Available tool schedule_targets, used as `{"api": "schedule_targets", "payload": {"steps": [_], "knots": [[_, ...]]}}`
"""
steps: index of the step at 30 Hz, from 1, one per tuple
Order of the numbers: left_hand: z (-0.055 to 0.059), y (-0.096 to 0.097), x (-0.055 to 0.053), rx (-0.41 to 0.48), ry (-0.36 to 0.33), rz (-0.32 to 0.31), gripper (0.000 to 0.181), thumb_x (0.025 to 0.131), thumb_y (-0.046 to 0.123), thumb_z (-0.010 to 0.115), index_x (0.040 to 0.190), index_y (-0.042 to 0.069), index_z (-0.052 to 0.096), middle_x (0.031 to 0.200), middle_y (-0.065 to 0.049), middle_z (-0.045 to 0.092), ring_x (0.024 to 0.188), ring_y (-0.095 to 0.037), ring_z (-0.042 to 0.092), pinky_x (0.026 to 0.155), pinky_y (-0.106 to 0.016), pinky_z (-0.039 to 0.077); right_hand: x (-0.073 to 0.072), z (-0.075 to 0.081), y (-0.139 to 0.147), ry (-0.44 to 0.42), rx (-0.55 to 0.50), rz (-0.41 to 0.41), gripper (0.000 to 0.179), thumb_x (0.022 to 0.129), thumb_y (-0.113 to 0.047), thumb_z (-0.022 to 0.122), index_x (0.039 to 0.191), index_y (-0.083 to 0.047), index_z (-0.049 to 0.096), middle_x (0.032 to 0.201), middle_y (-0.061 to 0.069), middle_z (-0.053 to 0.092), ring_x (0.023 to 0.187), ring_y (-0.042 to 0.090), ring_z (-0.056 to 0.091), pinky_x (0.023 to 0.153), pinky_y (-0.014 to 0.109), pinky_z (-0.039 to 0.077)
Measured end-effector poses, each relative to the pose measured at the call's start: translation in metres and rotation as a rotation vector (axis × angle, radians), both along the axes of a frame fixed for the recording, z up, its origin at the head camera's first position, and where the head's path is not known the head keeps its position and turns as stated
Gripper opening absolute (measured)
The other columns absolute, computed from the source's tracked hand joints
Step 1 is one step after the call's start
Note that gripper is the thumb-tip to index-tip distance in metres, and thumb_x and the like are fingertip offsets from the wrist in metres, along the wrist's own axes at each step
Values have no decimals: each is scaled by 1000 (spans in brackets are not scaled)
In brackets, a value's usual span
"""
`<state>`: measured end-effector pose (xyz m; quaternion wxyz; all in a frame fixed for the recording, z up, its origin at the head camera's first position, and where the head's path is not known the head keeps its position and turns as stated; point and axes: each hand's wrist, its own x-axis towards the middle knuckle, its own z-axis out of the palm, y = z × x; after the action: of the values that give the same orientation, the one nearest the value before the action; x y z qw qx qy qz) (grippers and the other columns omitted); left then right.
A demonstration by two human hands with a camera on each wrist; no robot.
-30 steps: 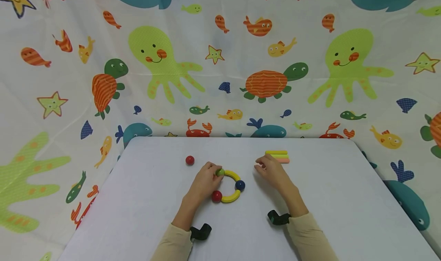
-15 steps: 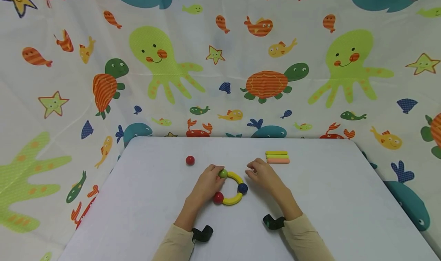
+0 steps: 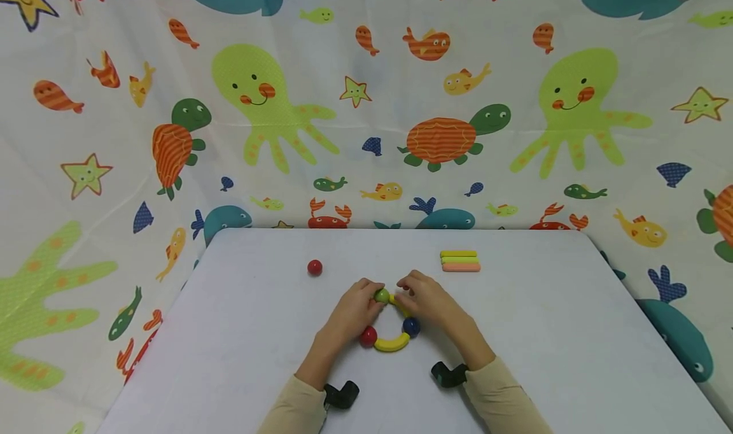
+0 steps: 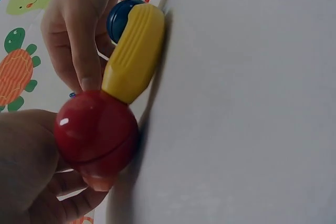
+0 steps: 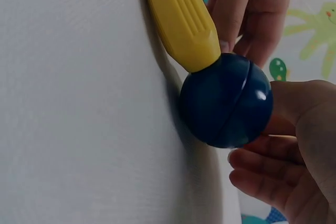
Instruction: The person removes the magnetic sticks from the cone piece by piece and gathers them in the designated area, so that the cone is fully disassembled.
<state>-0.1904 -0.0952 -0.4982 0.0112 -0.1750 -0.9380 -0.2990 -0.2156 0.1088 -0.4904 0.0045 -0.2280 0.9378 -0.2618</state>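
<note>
A ring of magnetic toy pieces lies on the white table in front of me. My left hand (image 3: 352, 310) pinches its light green ball (image 3: 382, 296) at the far side. Nearer me, beside that hand, is a red ball (image 4: 97, 129); an orange piece (image 4: 100, 183) shows partly under it. A yellow curved bar (image 3: 392, 344) joins the red ball to a dark blue ball (image 3: 411, 327). My right hand (image 3: 432, 303) reaches over the second yellow curved bar (image 3: 392, 299), fingers loosely bent, and covers part of it. Whether its fingertips press that bar is hidden.
A loose red ball (image 3: 315, 268) lies at the back left of the table (image 3: 240, 351). Several straight bars (image 3: 460, 261), yellow and orange, lie side by side at the back right. A printed cloth (image 3: 355, 135) hangs behind the table's far edge.
My left hand has drawn the ring toward me and to the right. My right hand has left the straight bars and come leftward to the ring's upper yellow curved bar.
</note>
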Motion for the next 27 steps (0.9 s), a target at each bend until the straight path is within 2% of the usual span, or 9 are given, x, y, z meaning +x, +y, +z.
{"api": "schedule_targets", "payload": {"steps": [7, 12, 20, 27], "knots": [[0, 5, 3, -10, 18, -32, 40, 94, 18, 69, 133, 9, 62, 121, -5, 64, 110, -18, 62, 99, -37, 54, 1, -3, -4, 25, 44, 63, 25, 92, -22, 72, 112, -7, 71, 99, 1, 64, 86, 10, 59, 80, 31, 57], [1, 8, 5, -28, 22, -44, 39, 95, 19, 68, 133, 9, 62, 122, -4, 64, 111, -18, 62, 99, -36, 54, 2, -5, -5, 12, 64, 90, 24, 91, -18, 73, 111, -5, 71, 98, 2, 64, 83, 9, 57, 78, 31, 55], [3, 9, 7, -26, 30, -50, 39, 95, 19, 68, 133, 9, 63, 121, -5, 64, 110, -18, 62, 99, -35, 54, 3, -6, -5, -36, 69, 87, 20, 91, -18, 72, 107, -6, 71, 94, 0, 63, 80, 9, 53, 77, 30, 53], [1, 10, 7, -20, 24, -48, 41, 94, 20, 70, 133, 10, 62, 123, -5, 65, 113, -19, 62, 101, -36, 53, 2, -7, -5, -45, 71, 76, 19, 91, -20, 72, 105, -7, 71, 93, -1, 63, 80, 9, 53, 78, 31, 53]]}}
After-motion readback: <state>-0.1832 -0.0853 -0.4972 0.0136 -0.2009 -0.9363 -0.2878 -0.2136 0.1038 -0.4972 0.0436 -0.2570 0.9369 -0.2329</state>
